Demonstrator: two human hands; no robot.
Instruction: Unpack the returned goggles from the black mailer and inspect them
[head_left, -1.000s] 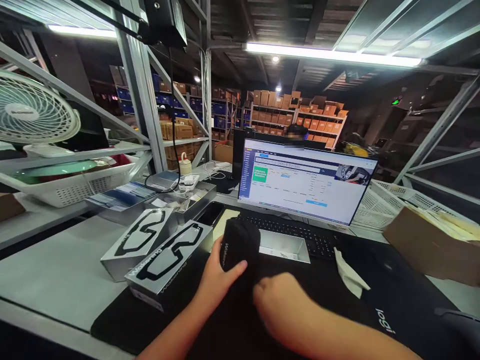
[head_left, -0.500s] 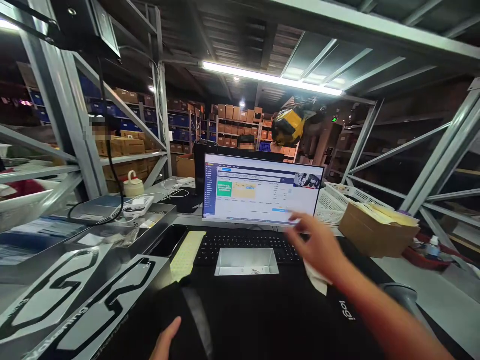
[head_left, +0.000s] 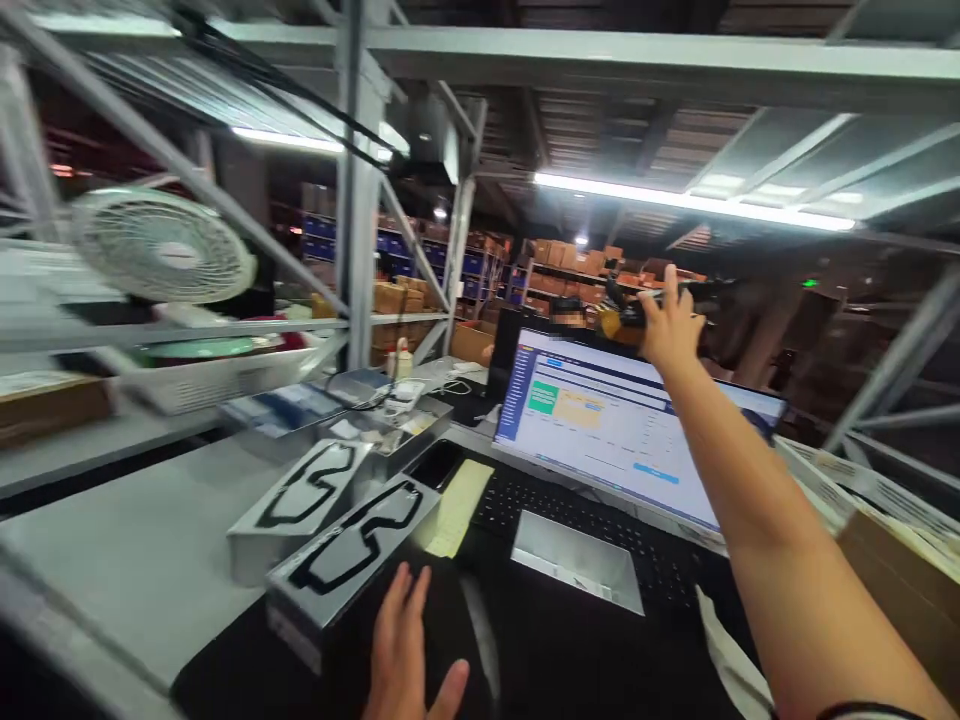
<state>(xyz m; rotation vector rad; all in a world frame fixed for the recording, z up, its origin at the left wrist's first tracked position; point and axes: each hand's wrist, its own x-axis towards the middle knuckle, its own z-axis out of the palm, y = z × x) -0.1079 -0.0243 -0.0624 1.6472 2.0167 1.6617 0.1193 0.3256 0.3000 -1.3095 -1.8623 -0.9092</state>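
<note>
My right hand (head_left: 671,320) is raised with fingers spread in front of the top edge of the monitor (head_left: 600,440), holding nothing. Just behind it is a yellow-and-black bundle (head_left: 616,322), mostly hidden; whether my hand touches it I cannot tell. Low in the picture, my left hand (head_left: 409,650) is open, fingers apart, above the black desk mat (head_left: 555,660). Close to its left lie two grey-white boxes with black outline designs, the nearer box (head_left: 356,545) and the farther box (head_left: 300,500). A keyboard (head_left: 570,520) sits below the screen, with a shallow silver tray (head_left: 577,560) before it.
A white fan (head_left: 165,245) stands on the left behind slanting metal rack bars (head_left: 360,200). A cardboard box (head_left: 900,580) and white baskets (head_left: 862,470) flank the monitor's right. A yellow-green pad (head_left: 459,505) lies beside the keyboard. Behind the monitor is another person (head_left: 570,312).
My right hand has risen from the screen's lower right to above its top edge, fingers spreading. My view has swung left. More of my left hand shows. The yellow-and-black bundle appears lower.
</note>
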